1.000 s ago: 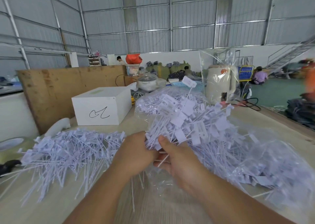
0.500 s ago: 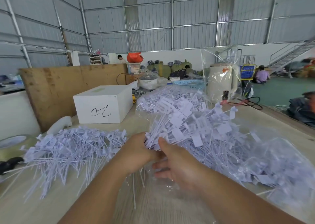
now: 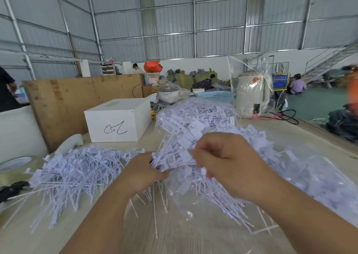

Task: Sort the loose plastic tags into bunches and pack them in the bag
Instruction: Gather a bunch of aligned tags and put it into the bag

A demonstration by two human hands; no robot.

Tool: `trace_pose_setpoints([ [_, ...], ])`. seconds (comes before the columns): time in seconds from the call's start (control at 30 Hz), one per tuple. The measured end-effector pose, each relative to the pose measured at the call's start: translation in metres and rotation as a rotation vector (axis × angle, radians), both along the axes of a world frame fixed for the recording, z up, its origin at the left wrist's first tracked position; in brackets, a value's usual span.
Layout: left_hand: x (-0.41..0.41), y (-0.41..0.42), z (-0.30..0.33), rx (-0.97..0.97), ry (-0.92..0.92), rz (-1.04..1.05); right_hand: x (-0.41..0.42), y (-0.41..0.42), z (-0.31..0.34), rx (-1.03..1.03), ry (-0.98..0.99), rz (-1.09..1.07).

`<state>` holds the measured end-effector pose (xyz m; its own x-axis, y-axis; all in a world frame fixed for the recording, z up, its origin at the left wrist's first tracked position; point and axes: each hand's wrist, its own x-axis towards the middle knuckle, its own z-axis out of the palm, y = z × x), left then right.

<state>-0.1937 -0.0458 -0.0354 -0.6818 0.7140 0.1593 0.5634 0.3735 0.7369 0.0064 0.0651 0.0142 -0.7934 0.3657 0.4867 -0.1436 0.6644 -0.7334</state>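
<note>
Tags bunch [image 3: 174, 153] — right hand [image 3: 222, 157] now raised, gripping

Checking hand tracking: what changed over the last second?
The right hand rose from under the bunch of tags to its top, fingers curled among the tag heads. The left hand kept gripping the bunch's stems. The loose pile and white box stayed put.

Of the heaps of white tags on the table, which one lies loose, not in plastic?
The left heap, spread bare on the table in front of the white box. The far heap and right heap sit in clear bags.
</note>
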Motion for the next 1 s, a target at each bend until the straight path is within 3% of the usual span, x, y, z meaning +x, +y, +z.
trace_pose_setpoints([
  [0.07,0.000,0.001,0.000,-0.018,0.012,0.004,0.007,0.010,-0.004,0.038,0.148,-0.090],
  [0.17,0.002,0.003,0.001,-0.041,0.016,0.012,0.016,0.020,-0.015,0.115,0.209,-0.179],
  [0.3,0.004,0.005,0.001,-0.050,0.011,0.017,0.026,0.020,-0.022,0.058,0.304,-0.090],
  [0.4,0.005,0.006,0.001,-0.045,-0.001,0.036,0.036,0.013,-0.010,0.175,0.430,0.005],
  [0.5,0.005,0.006,0.000,-0.034,-0.020,0.042,0.039,0.024,-0.002,0.283,0.510,-0.149],
  [0.57,0.004,0.007,-0.001,-0.033,-0.029,0.047,0.038,0.037,-0.006,0.355,0.393,-0.398],
  [0.63,0.004,0.007,-0.002,-0.037,-0.028,0.055,0.034,0.049,-0.017,0.398,0.074,-0.577],
  [0.73,0.004,0.007,-0.002,-0.034,-0.038,0.064,0.027,0.051,-0.031,0.324,-0.290,-0.622],
  [0.87,0.007,0.007,0.002,-0.025,-0.047,0.053,0.017,0.046,-0.033,0.193,-0.278,-0.581],
  [1.0,0.017,0.006,0.010,-0.014,-0.052,0.025,0.009,0.045,-0.042,0.161,-0.411,-0.546],
])
